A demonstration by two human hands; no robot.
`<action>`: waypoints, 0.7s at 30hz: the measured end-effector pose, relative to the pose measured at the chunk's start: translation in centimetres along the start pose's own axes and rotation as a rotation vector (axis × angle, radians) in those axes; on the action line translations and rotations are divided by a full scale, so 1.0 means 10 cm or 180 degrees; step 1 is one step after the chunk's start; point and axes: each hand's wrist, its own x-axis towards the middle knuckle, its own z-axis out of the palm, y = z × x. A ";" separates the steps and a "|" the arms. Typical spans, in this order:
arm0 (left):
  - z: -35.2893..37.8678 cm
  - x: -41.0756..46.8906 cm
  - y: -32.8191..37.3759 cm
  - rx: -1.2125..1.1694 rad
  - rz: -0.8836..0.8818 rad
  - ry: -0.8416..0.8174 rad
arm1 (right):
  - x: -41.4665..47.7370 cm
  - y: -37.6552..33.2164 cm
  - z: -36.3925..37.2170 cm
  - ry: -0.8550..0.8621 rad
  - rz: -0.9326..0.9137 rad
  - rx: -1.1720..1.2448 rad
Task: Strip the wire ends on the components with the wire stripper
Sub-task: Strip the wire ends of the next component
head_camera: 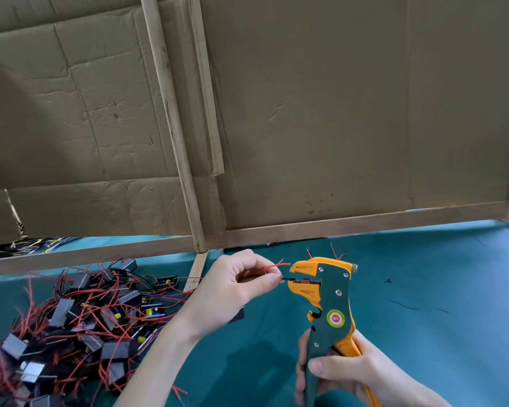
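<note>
1. The right hand [350, 374] sits at about 5 o'clock in the view. Its fingers and thumb are curled round the handles of the wire stripper [326, 301], which stands upright with its orange head at 12 o'clock from the hand.
2. The stripper's jaws stand apart and face 9 o'clock, towards the left hand [235, 289].
3. The left hand is just beside the stripper's head, at 9 o'clock from it. Thumb and forefinger pinch a black wire [288, 279] close to its end.
4. The end of the black wire reaches in between the jaws.
5. A red wire [274, 265] sticks out of the same hand's fingers at 1 o'clock, above the black one and free of the jaws.
6. A dark block [238, 315] shows under the heel of the left hand; whether the hand holds it cannot be told.
7. A pile of components [71, 324] with tangled red wires lies at 8 o'clock in the view, well apart from the stripper.
8. Everything rests on a green table cloth [438, 289]; a cardboard wall [335, 113] on wooden strips stands at 12 o'clock.
</note>
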 end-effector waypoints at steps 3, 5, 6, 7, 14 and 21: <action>0.01 0.00 -0.01 0.0018 0.0001 -0.0017 | -0.01 -0.01 0.00 -0.0002 0.0044 -0.0050; 0.01 0.00 -0.01 0.0038 0.0006 -0.0040 | -0.01 -0.01 0.01 0.0019 0.0072 -0.0080; 0.01 0.00 -0.01 0.0042 0.0010 -0.0046 | -0.01 -0.01 0.01 0.0033 0.0087 -0.0095; 0.01 0.00 -0.01 0.0051 0.0017 -0.0047 | -0.01 -0.01 0.01 0.0065 0.0101 -0.0102; 0.00 0.00 -0.01 0.0151 0.0029 -0.0041 | -0.01 0.03 0.06 0.0434 0.0215 -0.0213; -0.01 0.00 -0.03 0.0030 0.0001 -0.0073 | 0.03 0.10 0.11 0.1295 0.0053 -0.0553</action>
